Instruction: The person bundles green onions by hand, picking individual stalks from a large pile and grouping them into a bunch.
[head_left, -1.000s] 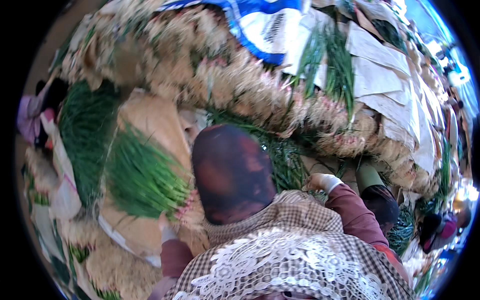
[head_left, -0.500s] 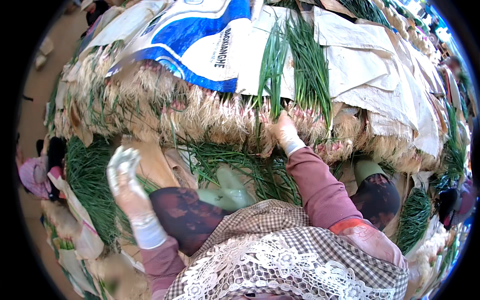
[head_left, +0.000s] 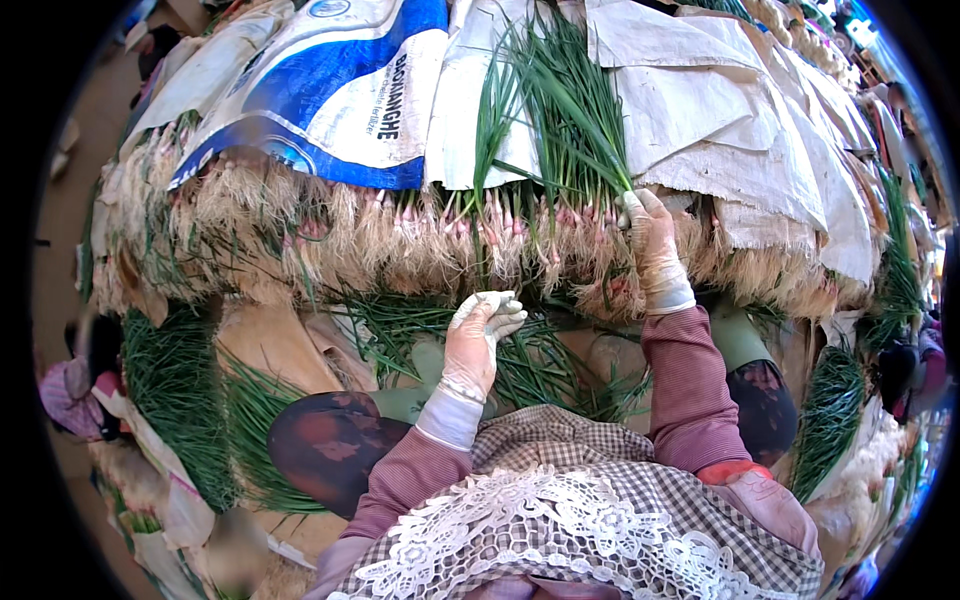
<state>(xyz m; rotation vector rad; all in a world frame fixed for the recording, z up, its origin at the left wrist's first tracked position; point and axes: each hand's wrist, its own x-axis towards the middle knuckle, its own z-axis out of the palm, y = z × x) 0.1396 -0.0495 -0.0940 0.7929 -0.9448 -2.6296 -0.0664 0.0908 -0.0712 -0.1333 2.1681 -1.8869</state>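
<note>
At the right fingers (head_left: 651,205), leaves (head_left: 590,128) slant away leftward.

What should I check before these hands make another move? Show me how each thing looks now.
1. Right hand on a green stalk: ok, fingers at its lower end.
2. Firm grip: cannot tell.
3. Left hand free: cannot tell; no plants show in it.
4. Roots facing the person: ok, along the pile's near edge.
5. Pile fully uncovered: not ok, a blue-and-white sack covers part.
</note>
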